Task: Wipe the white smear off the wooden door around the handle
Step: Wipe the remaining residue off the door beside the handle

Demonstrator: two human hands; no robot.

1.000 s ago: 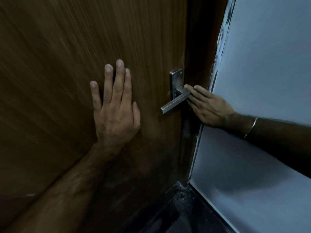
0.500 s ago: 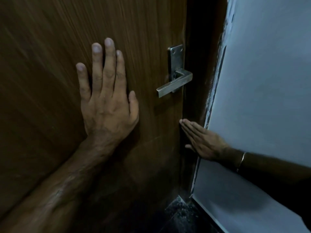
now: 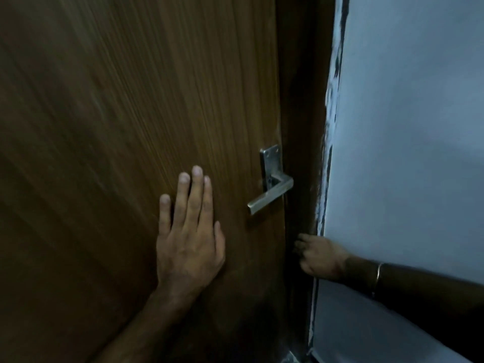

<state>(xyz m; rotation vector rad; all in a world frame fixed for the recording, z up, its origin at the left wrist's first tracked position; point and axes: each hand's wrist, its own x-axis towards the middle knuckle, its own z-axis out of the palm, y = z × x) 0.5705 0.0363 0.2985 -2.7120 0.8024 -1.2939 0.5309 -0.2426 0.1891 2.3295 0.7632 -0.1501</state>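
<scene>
A dark brown wooden door fills the left of the view. Its steel lever handle on a narrow plate sits near the door's right edge. My left hand lies flat on the door, fingers together and pointing up, just left of and below the handle, holding nothing. My right hand is at the dark door edge below the handle, fingers curled toward the gap; part of it is hidden in shadow. I see no white smear on the wood and no cloth in either hand.
A pale blue-white wall stands to the right, with a rough paint-marked strip along the dark door frame. A thin bangle is on my right wrist. A bit of floor shows at the bottom.
My right hand left the lever handle, dropped below it to the door edge, and its fingers curled. My left hand stayed flat on the door. The view shifted down, then up.
</scene>
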